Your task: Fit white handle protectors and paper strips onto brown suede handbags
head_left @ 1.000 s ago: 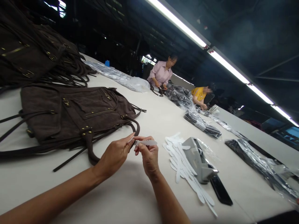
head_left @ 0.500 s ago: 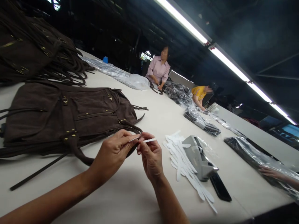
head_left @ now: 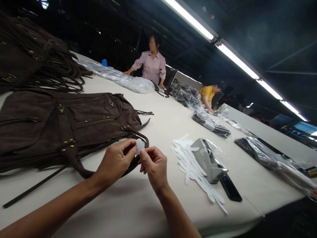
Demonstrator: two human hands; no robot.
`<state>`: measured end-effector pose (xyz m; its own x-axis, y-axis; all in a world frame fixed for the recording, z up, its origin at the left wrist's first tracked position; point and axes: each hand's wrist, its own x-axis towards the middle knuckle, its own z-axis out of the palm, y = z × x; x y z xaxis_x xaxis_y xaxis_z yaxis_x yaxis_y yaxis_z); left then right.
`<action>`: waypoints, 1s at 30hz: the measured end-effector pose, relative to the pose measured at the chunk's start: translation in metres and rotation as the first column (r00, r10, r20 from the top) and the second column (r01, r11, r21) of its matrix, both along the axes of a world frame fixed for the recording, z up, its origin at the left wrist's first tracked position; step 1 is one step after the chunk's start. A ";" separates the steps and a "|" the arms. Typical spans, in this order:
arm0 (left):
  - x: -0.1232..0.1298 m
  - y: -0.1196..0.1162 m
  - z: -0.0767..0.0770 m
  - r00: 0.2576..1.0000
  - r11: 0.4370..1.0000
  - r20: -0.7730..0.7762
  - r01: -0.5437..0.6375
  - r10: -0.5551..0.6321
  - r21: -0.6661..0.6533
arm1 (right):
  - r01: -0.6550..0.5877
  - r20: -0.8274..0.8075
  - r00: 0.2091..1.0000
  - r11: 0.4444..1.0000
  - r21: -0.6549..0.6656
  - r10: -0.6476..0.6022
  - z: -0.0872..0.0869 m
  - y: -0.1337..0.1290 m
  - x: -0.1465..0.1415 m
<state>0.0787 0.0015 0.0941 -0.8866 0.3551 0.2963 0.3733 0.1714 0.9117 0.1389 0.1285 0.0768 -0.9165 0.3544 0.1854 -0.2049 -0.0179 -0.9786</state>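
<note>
My left hand [head_left: 115,162] and my right hand [head_left: 154,167] meet above the white table [head_left: 158,201], pinching a small white strip [head_left: 140,145] between their fingers. Only its rounded end shows; the rest is hidden by my fingers. Just behind my left hand lies the looped handle of a dark brown suede bag [head_left: 66,129]. To the right of my right hand lies a loose pile of scalloped white strips [head_left: 189,162], partly beneath a grey tape dispenser [head_left: 208,161].
A black phone [head_left: 230,188] lies beside the dispenser. Stacked brown bags [head_left: 32,56] rise at the far left. Plastic-wrapped black bags [head_left: 209,124] lie along the table. Farther off are a person in a pink shirt [head_left: 151,66] and a person in a yellow shirt [head_left: 206,94].
The strip no longer extends sideways from my fingers; its rounded end now stands upward between my hands. The person in pink has straightened up, and the view has shifted slightly.
</note>
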 end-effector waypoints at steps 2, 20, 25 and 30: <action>0.000 0.001 -0.001 1.000 1.000 0.021 0.007 -0.006 -0.014 | 0.000 0.009 1.000 1.000 -0.001 0.000 0.001 0.000 0.000; -0.003 0.001 0.004 0.904 0.940 0.369 0.092 -0.217 0.328 | -0.127 0.102 0.985 0.984 -0.123 0.139 0.004 0.002 0.001; 0.003 0.000 0.004 0.981 0.986 0.175 0.055 -0.082 0.155 | -0.099 0.089 0.990 0.991 -0.089 0.107 0.000 0.002 -0.001; 0.010 0.002 -0.003 0.933 0.999 -0.361 -0.016 0.003 -0.033 | 0.067 0.067 0.995 0.986 0.155 -0.078 -0.003 -0.005 0.002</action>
<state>0.0884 0.0031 0.0911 -0.7255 0.3634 0.5845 0.6744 0.2059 0.7091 0.1405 0.1234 0.0737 -0.9024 0.3931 0.1766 -0.1289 0.1449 -0.9810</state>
